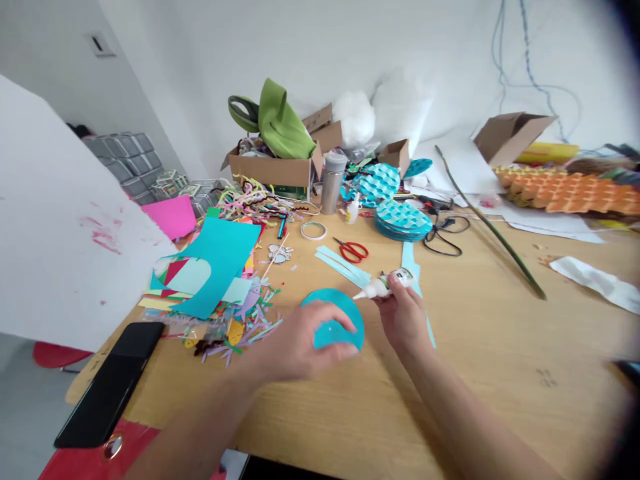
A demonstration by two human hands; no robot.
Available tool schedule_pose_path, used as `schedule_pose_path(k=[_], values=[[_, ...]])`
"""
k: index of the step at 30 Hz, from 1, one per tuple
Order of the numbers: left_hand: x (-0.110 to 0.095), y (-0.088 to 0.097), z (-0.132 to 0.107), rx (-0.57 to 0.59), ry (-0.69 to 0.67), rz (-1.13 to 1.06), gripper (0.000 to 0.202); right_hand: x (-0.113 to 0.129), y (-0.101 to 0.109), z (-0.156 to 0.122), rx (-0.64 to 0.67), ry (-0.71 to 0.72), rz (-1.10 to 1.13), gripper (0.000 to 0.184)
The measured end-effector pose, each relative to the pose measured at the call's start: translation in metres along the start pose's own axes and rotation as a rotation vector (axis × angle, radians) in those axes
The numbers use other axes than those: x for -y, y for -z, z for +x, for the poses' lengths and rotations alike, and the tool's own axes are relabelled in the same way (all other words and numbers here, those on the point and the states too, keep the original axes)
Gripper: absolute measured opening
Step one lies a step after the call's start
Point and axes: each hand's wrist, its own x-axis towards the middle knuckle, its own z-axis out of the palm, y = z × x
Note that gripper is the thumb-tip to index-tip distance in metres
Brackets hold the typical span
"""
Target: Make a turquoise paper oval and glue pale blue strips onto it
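Observation:
In my right hand (400,313) is a white glue bottle (384,285), gripped round its body and tilted so the nozzle points left. The nozzle tip is close to the upper right edge of a round blue paper disc (336,303) on the table. My left hand (313,340) is over the disc's lower left side with thumb and fingers apart, slightly blurred, and it covers part of the disc. Whether it touches the paper I cannot tell. Pale blue paper strips (343,265) lie just beyond, beside red-handled scissors (353,251).
Stacked wavy blue discs (403,221) stand behind, near a roll of tape (313,231) and a grey tumbler (333,183). Coloured paper sheets (227,250) and scraps crowd the left, with a black phone (113,380) nearer. A green stick (495,230) lies at right.

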Motion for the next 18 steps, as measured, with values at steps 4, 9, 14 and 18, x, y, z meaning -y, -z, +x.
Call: schedule_pose_path(k=[4, 9, 14, 18], values=[[0.017, 0.002, 0.032, 0.003, -0.013, 0.178, 0.06, 0.0, -0.007, 0.002, -0.007, 0.038, -0.02, 0.035], [0.038, -0.014, 0.035, 0.131, -0.003, 0.264, 0.093, -0.009, -0.009, -0.007, -0.017, 0.029, -0.082, 0.037], [0.047, -0.024, 0.032, 0.157, -0.061, 0.345, 0.101, -0.01, -0.003, -0.013, -0.01, 0.033, -0.199, 0.037], [0.048, -0.025, 0.033, 0.162, -0.076, 0.36, 0.095, -0.009, 0.002, -0.016, -0.002, 0.142, -0.364, 0.035]])
